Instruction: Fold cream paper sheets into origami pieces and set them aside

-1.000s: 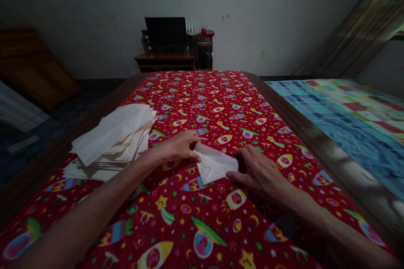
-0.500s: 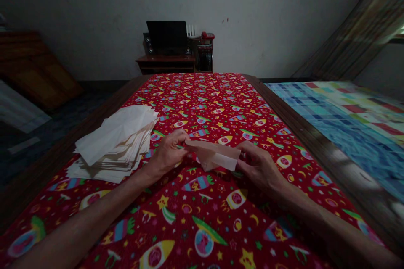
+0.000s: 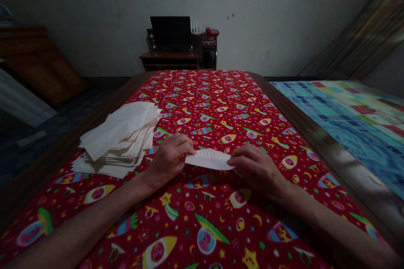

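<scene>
A small folded white paper [image 3: 208, 159] lies nearly flat just above the red patterned tablecloth [image 3: 202, 218], held at both ends. My left hand [image 3: 170, 159] pinches its left end with fingers closed. My right hand [image 3: 254, 166] pinches its right end, fingers curled over the edge. A thick stack of white paper sheets [image 3: 121, 136] sits on the cloth to the left of my left hand, fanned and uneven.
The table has a dark wooden rim [image 3: 318, 138]. To the right lies a blue and multicoloured checked mattress [image 3: 353, 117]. Against the far wall stands a low wooden desk [image 3: 170, 59] with a dark monitor [image 3: 170, 32] and a red object [image 3: 211, 31].
The folded paper was pressed on the cloth, then lifted between both hands, and is now lowered and flatter, pinched at each end. The view shifted slightly.
</scene>
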### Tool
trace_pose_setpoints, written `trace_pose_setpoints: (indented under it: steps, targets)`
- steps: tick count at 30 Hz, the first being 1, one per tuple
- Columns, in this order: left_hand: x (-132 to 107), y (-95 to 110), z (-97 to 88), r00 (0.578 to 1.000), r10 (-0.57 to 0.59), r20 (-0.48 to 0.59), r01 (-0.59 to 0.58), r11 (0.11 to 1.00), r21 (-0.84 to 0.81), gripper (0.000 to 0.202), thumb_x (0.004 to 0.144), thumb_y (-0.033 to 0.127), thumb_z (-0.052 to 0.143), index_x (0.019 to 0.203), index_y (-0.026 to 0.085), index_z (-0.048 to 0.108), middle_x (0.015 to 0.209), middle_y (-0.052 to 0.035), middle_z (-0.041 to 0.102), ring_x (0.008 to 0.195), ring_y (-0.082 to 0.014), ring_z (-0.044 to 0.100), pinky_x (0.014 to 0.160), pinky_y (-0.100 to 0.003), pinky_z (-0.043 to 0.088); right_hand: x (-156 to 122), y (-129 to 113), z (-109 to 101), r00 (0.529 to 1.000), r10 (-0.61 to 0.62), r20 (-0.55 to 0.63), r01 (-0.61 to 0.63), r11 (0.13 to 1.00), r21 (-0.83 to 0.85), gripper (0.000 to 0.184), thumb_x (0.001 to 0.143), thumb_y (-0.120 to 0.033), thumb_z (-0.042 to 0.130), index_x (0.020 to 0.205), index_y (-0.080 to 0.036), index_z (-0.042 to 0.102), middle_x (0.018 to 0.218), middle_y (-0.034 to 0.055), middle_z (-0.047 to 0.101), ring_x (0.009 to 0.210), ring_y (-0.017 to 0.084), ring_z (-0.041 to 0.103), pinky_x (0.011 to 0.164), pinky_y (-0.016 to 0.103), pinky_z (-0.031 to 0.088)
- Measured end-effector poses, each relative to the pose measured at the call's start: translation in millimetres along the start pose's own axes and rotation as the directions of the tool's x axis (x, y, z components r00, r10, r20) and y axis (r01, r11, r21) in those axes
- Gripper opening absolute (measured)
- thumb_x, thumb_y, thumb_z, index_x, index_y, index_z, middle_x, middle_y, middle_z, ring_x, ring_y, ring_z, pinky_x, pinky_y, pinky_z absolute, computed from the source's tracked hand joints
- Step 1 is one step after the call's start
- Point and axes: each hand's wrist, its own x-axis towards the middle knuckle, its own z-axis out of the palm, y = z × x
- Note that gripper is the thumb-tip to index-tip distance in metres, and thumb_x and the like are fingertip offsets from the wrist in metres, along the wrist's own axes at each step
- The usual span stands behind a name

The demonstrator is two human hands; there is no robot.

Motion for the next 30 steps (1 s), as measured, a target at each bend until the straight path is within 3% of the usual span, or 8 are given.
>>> trace_pose_setpoints:
  steps: [2, 6, 11, 14, 18, 24, 30]
  targets:
    - [-6.7, 2.6, -2.7, 0.996, 0.045, 0.083, -0.050, 0.997, 0.056, 0.016, 0.086, 0.012, 0.049, 0.077, 0.020, 0.058, 0.083, -0.0029, 0.064, 0.080, -0.0170, 0.057, 0.073, -0.032, 0.040, -5.5, -2.5, -1.6, 0.992, -0.068, 0.109, 0.079, 0.992, -0.095, 0.015, 0.090, -0.016, 0.048, 0.098, -0.020, 0.060, 0.096, 0.0063, 0.061, 0.085, 0.018, 0.053, 0.072, 0.032, 0.041]
    - [-17.3, 9.2, -5.8, 0.975, 0.078, 0.209, -0.103, 0.988, 0.111, 0.021, 0.089, 0.008, 0.042, 0.078, 0.018, 0.057, 0.088, -0.0025, 0.066, 0.084, -0.0179, 0.056, 0.077, -0.035, 0.037, -12.7, -8.4, -4.1, 0.954, -0.068, 0.291, 0.118, 0.980, -0.158, 0.019, 0.088, -0.017, 0.051, 0.106, -0.019, 0.057, 0.098, 0.0070, 0.059, 0.083, 0.019, 0.050, 0.072, 0.034, 0.038]
    - [-24.1, 20.3, -11.7, 0.943, 0.054, 0.329, -0.112, 0.981, 0.161, 0.018, 0.091, 0.012, 0.043, 0.099, 0.019, 0.058, 0.113, -0.0032, 0.062, 0.103, -0.0213, 0.052, 0.090, -0.040, 0.034, -13.8, -4.4, 1.8, 0.949, -0.095, 0.299, 0.145, 0.978, -0.149, 0.017, 0.089, -0.018, 0.051, 0.105, -0.017, 0.057, 0.092, 0.0069, 0.058, 0.079, 0.018, 0.048, 0.069, 0.033, 0.037]
    - [-28.9, 27.4, -17.5, 0.920, 0.032, 0.391, -0.118, 0.973, 0.198, 0.022, 0.091, 0.011, 0.044, 0.105, 0.019, 0.057, 0.115, -0.0040, 0.061, 0.105, -0.0221, 0.051, 0.092, -0.042, 0.035, -13.6, -3.1, 3.1, 0.954, -0.090, 0.287, 0.133, 0.982, -0.135, 0.016, 0.089, -0.017, 0.050, 0.103, -0.017, 0.058, 0.093, 0.0070, 0.059, 0.080, 0.018, 0.049, 0.070, 0.033, 0.038]
    - [-38.2, 27.5, -16.1, 0.938, 0.037, 0.344, -0.087, 0.987, 0.133, 0.021, 0.091, 0.010, 0.045, 0.105, 0.018, 0.057, 0.107, -0.0055, 0.062, 0.102, -0.0218, 0.052, 0.088, -0.039, 0.041, -15.3, -3.6, 2.4, 0.960, -0.073, 0.272, 0.108, 0.987, -0.117, 0.015, 0.090, -0.017, 0.049, 0.100, -0.017, 0.059, 0.094, 0.0074, 0.060, 0.081, 0.018, 0.050, 0.070, 0.032, 0.039]
    - [-44.2, 17.7, -3.5, 0.980, -0.065, 0.186, 0.099, 0.979, -0.180, 0.012, 0.089, 0.012, 0.051, 0.093, 0.016, 0.061, 0.096, -0.0049, 0.062, 0.093, -0.0158, 0.056, 0.084, -0.030, 0.047, -17.6, -5.1, 4.8, 0.983, 0.031, 0.180, -0.031, 1.000, -0.005, 0.013, 0.090, -0.019, 0.052, 0.096, -0.019, 0.063, 0.090, 0.0054, 0.061, 0.076, 0.015, 0.052, 0.065, 0.027, 0.040]
    - [-34.8, 17.1, -5.6, 0.933, -0.292, 0.209, 0.342, 0.901, -0.268, 0.017, 0.086, 0.020, 0.058, 0.074, 0.015, 0.069, 0.081, -0.0029, 0.059, 0.076, -0.0129, 0.058, 0.069, -0.024, 0.045, -10.4, -14.6, 1.5, 0.936, 0.278, 0.215, -0.321, 0.926, 0.199, 0.023, 0.094, -0.026, 0.046, 0.084, -0.019, 0.066, 0.085, 0.0038, 0.059, 0.074, 0.012, 0.054, 0.064, 0.024, 0.042]
